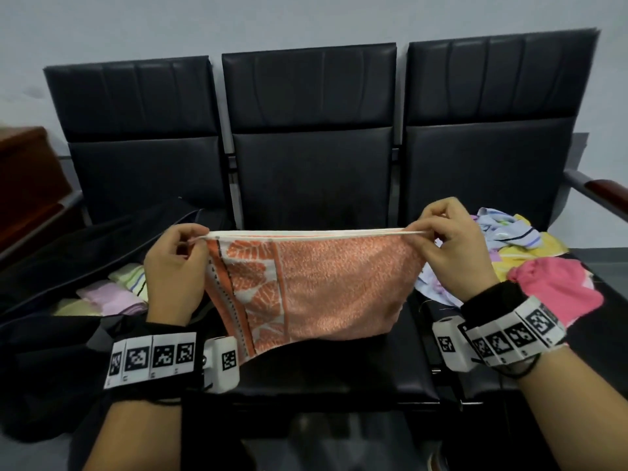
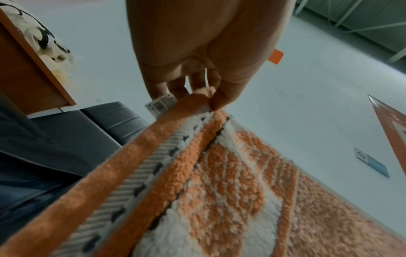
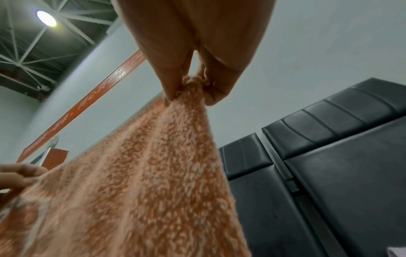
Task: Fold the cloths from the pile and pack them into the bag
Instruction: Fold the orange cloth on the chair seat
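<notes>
An orange and white terry cloth [image 1: 326, 287] hangs doubled over the middle seat, its top edge stretched taut between both hands. My left hand [image 1: 176, 263] pinches the left top corner, where a leaf pattern and a barcode tag [image 2: 161, 103] show. My right hand [image 1: 448, 239] pinches the right top corner [image 3: 191, 88] between thumb and fingers. The cloth's lower edge drapes onto the seat. A dark open bag [image 1: 68, 253] lies on the left seat with folded pastel cloths [image 1: 112, 295] inside. The unfolded pile [image 1: 530, 260] of pink, yellow and striped cloths sits on the right seat.
A row of three black padded seats [image 1: 312, 171] stands against a pale wall. A wooden armrest [image 1: 605, 192] juts out at the far right, and a brown wooden cabinet [image 1: 27, 171] stands at the left.
</notes>
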Demonstrator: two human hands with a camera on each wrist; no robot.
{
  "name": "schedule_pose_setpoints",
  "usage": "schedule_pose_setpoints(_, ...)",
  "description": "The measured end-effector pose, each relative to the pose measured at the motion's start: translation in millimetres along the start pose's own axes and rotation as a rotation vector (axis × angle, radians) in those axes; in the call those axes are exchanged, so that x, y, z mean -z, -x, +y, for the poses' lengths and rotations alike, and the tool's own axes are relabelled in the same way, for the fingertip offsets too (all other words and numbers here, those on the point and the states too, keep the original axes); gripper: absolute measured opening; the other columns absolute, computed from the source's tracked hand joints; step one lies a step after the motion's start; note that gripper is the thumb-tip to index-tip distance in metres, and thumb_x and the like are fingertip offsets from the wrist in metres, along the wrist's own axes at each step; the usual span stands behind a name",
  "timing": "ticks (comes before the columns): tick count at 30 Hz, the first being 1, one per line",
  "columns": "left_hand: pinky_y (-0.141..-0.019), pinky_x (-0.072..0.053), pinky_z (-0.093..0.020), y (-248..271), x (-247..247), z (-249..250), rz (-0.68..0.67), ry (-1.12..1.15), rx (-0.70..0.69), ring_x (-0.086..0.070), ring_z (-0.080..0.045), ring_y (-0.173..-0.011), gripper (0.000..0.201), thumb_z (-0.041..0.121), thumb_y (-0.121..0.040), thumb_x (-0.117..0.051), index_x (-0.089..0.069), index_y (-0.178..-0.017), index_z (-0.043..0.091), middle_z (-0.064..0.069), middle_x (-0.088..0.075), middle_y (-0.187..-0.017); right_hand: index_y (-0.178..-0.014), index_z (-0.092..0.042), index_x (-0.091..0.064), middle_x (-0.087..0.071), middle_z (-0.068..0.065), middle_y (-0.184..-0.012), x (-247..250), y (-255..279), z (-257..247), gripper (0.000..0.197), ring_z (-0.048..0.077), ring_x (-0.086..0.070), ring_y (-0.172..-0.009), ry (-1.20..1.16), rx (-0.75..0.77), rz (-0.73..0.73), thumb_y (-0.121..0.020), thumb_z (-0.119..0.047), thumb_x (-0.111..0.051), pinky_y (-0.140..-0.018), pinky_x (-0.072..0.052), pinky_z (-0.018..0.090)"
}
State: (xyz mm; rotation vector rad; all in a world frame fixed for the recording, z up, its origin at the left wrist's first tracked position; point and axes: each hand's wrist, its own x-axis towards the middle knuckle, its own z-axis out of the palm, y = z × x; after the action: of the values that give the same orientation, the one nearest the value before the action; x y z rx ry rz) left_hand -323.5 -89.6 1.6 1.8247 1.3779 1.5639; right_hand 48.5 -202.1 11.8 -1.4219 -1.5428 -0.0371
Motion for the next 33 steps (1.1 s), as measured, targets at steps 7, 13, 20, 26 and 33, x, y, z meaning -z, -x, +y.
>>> schedule_pose_setpoints(7, -0.072, -0.054, -0.019, 4.0, 15.5, 17.8, -0.009, 0.022, -0.118, -0.066, -0.004, -0.083, 0.023, 0.011, -0.092, -0.058, -0.068, -0.095, 0.032, 0.015, -0.069, -0.092, -0.074, -0.022, -0.072, -0.069, -0.014, -0.072, 27.8, 8.0, -7.2, 0.012, 0.001, -0.062, -0.065, -0.152, -0.136, 0.01, -0.077, -0.015, -0.081, -0.062, -0.045, 0.009)
schedule_pose_setpoints(13, -0.069, -0.055, -0.028, 7.2, 33.2, 29.9, -0.051, 0.021, -0.161, -0.067, -0.008, -0.082, 0.017, 0.015, -0.096, -0.059, -0.068, -0.1, 0.029, 0.018, -0.068, -0.093, -0.08, -0.018, -0.075, -0.073, -0.002, -0.079, 45.4, 5.5, -19.3, 0.015, 0.011, -0.067, -0.074, -0.303, -0.126, 0.015, -0.08, -0.002, -0.076, -0.07, -0.053, 0.018)
schedule_pose_setpoints(20, -0.07, -0.045, -0.007, -7.5, 3.5, -3.0, -0.129, -0.098, -0.138, -0.062, -0.003, -0.084, 0.02, 0.012, -0.097, -0.056, -0.065, -0.102, 0.03, 0.016, -0.067, -0.092, -0.09, -0.013, -0.075, -0.074, 0.007, -0.088, 12.0, -17.9, 5.4, 0.019, 0.009, -0.066, -0.078, -0.169, -0.247, -0.002, -0.081, 0.004, -0.072, -0.074, -0.05, 0.012)
schedule_pose_setpoints(26, -0.082, -0.056, -0.038, -46.0, -33.9, -9.6, -0.038, -0.054, -0.042, -0.067, -0.021, -0.089, 0.019, 0.012, -0.094, -0.054, -0.067, -0.092, 0.025, 0.006, -0.068, -0.088, -0.091, -0.011, -0.075, -0.073, 0.004, -0.091, -8.6, -61.1, 11.1, 0.012, 0.017, -0.066, -0.086, 0.047, -0.227, 0.105, -0.083, -0.004, -0.068, -0.084, -0.05, 0.028)
schedule_pose_setpoints(33, -0.077, -0.052, -0.027, -50.6, -12.3, 6.9, 0.012, 0.106, -0.158, -0.064, -0.008, -0.086, 0.023, 0.018, -0.092, -0.053, -0.065, -0.092, 0.038, 0.017, -0.067, -0.09, -0.086, -0.028, -0.068, -0.069, -0.012, -0.081, 10.2, -49.7, 3.2, 0.018, 0.005, -0.063, -0.076, -0.396, -0.186, 0.18, -0.09, -0.011, -0.063, -0.069, -0.053, 0.02)
